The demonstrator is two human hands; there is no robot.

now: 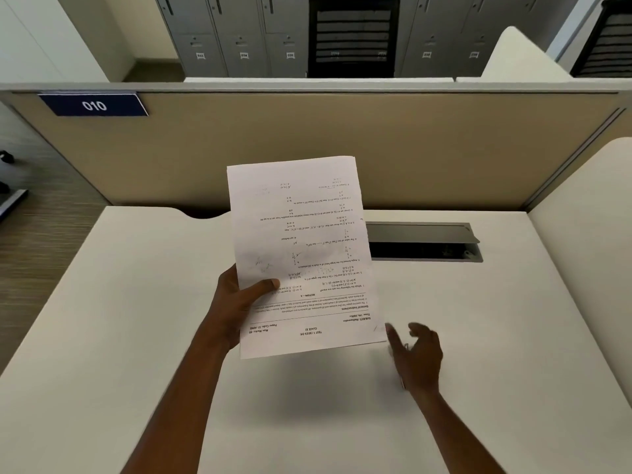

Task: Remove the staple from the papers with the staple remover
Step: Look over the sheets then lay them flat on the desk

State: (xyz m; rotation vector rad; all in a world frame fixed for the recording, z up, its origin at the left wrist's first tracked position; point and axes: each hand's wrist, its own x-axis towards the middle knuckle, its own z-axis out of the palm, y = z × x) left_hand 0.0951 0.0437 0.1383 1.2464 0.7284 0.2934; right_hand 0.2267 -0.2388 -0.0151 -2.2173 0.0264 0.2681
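Holds the test papers (301, 254) up off the worktop (136, 302) in the left hand (236, 302), with the thumb clamped across the printed face, the fingers behind, and the print upside down to the camera. Shows a short slanted mark near the lower right corner, probably the staple (375, 328), and by the look of it not yet pulled. Has the right hand (417, 350) just beside that corner, motion-blurred, thumb and fingers apart. Cannot tell whether it holds anything: the small glint among the fingers could be a ring or part of the staple remover. Finds no staple remover plainly in view on the worktop, nor by the open cable hatch (424, 239) behind the sheets.

Looks early in the task. Has the papers lifted and the corner presented, nothing more. Leaves the whole removal to do: getting the tool onto the staple, prying it up and drawing it clear of the sheets.
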